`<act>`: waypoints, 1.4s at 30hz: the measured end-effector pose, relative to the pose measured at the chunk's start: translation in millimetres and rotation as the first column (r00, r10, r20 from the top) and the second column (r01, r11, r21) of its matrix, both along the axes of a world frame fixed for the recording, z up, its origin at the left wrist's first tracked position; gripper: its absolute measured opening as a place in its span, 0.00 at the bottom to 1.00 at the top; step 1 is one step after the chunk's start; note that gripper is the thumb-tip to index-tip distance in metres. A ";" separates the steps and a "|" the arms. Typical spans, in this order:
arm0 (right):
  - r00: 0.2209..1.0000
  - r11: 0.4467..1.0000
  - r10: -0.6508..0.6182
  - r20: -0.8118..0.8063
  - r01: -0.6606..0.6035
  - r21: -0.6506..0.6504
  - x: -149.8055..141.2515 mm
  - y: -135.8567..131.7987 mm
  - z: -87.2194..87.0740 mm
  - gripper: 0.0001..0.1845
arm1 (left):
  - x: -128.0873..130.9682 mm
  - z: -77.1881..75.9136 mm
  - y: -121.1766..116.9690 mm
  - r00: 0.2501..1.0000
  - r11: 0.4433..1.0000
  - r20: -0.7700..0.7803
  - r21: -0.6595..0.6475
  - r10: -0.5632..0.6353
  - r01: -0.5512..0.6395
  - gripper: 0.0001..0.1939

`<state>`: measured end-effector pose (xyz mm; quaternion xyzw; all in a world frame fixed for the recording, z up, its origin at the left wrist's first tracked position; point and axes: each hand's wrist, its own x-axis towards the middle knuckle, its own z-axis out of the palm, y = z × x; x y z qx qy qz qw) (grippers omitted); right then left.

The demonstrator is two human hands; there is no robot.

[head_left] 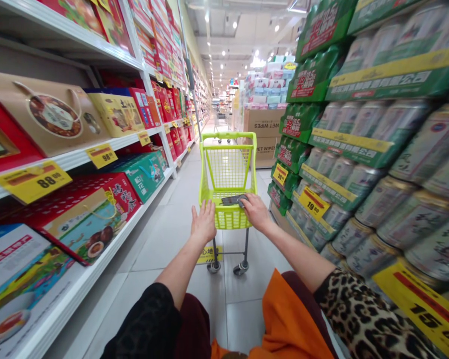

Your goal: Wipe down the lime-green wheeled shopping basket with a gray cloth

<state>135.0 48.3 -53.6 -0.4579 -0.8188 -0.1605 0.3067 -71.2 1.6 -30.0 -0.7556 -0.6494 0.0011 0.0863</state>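
A lime-green shopping cart [230, 182] with a plastic grid basket stands straight ahead of me on dark legs with casters. At its near left corner is my left hand [204, 222], fingers stretched out over the rim, holding nothing. My right hand [257, 212] is closed at the near right corner, its fingers curled over the cart's grey handle end. Beside those fingers a flat dark grey piece [230, 200] lies across the near edge of the cart; I cannot tell whether it belongs to the handle.
Shelves on the left hold gift boxes [56, 109] above yellow price tags [102, 155]. Stacked packs of cans [344, 172] line the right side. Farther along stand "wet wipes" cartons [262, 124]. A tiled floor [153, 239] runs down the aisle toward another cart [221, 119].
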 end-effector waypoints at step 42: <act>0.999 0.999 0.046 -0.019 -0.046 -0.003 6.2 31.3 6.9 0.17 | 39.3 -1.2 -13.8 0.990 0.998 0.123 -0.010 -0.063 0.065 0.40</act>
